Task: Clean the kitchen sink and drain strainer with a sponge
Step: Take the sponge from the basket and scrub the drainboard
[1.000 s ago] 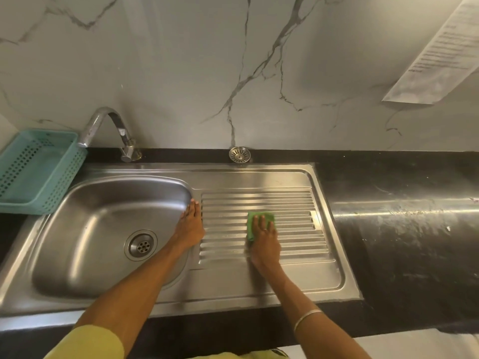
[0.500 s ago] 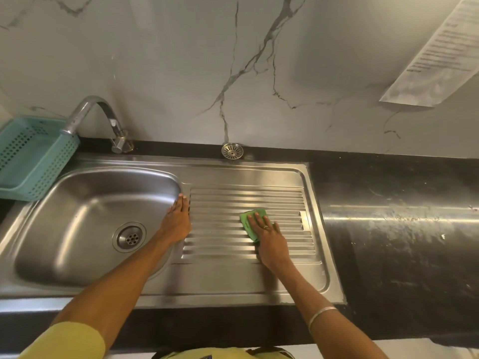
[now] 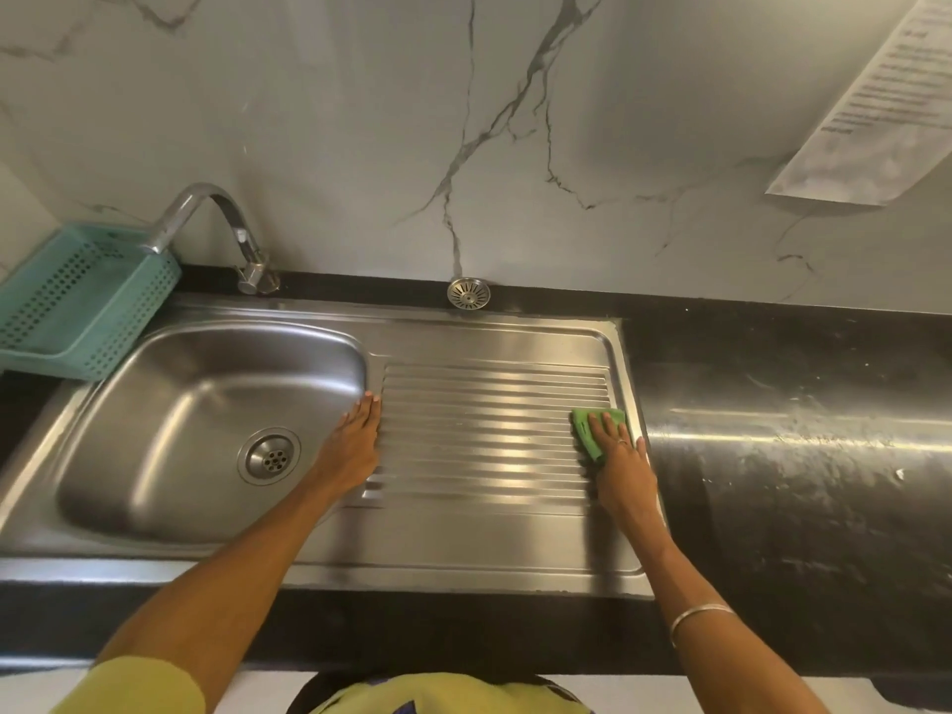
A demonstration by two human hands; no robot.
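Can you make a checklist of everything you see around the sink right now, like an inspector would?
Surface: steel sink with ribbed drainboard, set in a black countertop with whitish smears.
Job's things: green sponge at the drainboard's right edge; drain strainer lying out of the drain on the ledge behind the sink.
Clutter: teal basket at back left.
Hands: right hand presses the sponge flat; left hand rests flat on the basin's right rim.
Cables: nothing seen.
Surroundings: faucet, marble wall, printed paper on it.

One sink, one sponge, one loose drain strainer, one tap, one basket, two hands.
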